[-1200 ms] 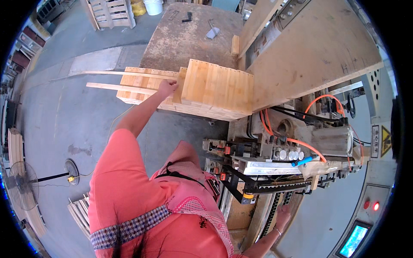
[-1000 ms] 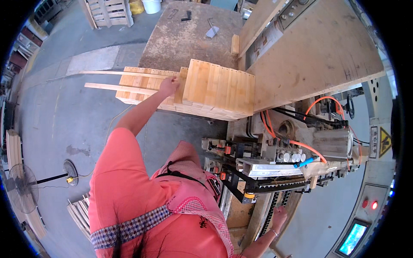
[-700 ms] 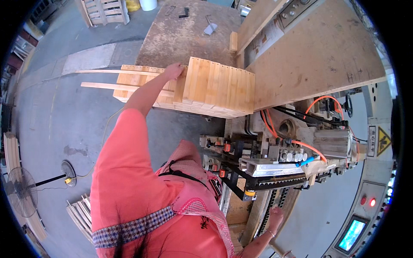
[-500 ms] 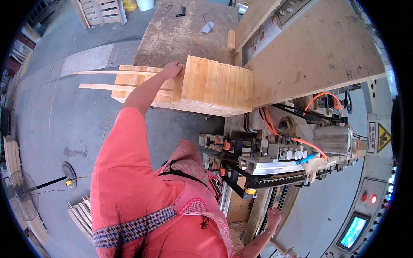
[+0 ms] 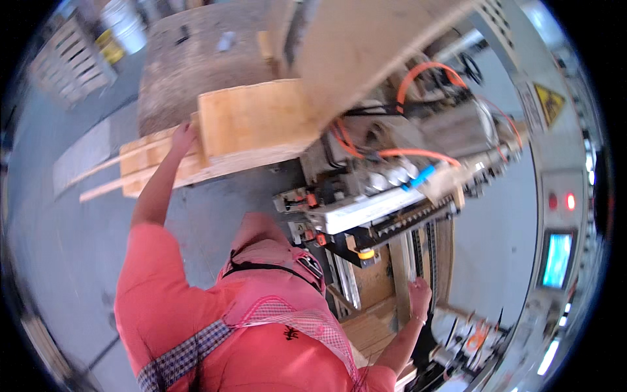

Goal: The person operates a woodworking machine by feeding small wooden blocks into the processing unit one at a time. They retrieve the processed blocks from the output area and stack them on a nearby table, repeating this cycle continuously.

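My left hand (image 5: pixel 185 137) is at the far left, its fingers closed over the end of a pale wooden slat (image 5: pixel 198 142) standing against the tall block of stacked slats (image 5: pixel 251 121). Motion blurs the fingertips. Beneath that arm lies a lower layer of slats (image 5: pixel 134 163), with a long thin wooden strip (image 5: pixel 108 189) sticking out past it to the left. My right hand (image 5: pixel 420 297) is curled up beside the chain rail (image 5: pixel 432 251) of the machine, at lower right. Whatever its fingers hold, if anything, is hidden.
Between my hands stands the machine (image 5: pixel 392 189), with orange air hoses (image 5: pixel 418 153) and a blue lever. A wide board (image 5: pixel 385 46) slopes above it. On the right is a control panel with a lit screen (image 5: pixel 557 260). A worn worktable (image 5: pixel 189 72) stands behind the slats.
The view has turned, so the slats and machine sit further left and tilted. My left hand stays at the slat beside the block. My right hand stays near the rail, still curled.
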Demonstrator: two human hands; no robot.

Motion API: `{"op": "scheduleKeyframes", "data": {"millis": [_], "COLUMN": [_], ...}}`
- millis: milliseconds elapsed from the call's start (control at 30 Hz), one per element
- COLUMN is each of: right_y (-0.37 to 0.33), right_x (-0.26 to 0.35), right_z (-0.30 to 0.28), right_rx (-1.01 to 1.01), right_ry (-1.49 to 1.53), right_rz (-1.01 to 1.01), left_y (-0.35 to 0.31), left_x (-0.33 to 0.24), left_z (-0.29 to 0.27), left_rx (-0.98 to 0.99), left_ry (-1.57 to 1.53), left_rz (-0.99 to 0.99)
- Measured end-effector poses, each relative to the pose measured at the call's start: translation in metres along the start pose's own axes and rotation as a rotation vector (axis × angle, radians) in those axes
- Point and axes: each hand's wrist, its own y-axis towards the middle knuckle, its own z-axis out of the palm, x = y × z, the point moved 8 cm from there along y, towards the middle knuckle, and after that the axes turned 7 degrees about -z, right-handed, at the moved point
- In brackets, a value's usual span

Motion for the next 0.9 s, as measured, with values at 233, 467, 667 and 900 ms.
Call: {"op": "scheduleKeyframes", "data": {"millis": [233,467,667,900], "right_y": [-0.047,-0.137,-0.226,-0.325], "right_x": [-0.073,-0.096,-0.143,-0.177], "right_z": [0.031,0.013,-0.014,-0.062], "right_rx": [0.108,-0.136,-0.241,-0.398], "right_ry": [-0.037,0.022,-0.160,-0.385], "right_rz": [0.222,0.391,0.755,1.127], "left_y": [-0.046,-0.070,-0.056,-0.076], "left_x": [0.065,0.040,0.043,0.013], "left_z": [0.018,0.038,0.038,0.031], "left_rx": [0.298,0.347,0.268,0.248], "left_ry": [0.366,0.382,0.455,0.414], "left_rz": [0.151,0.215,0.216,0.226]}}
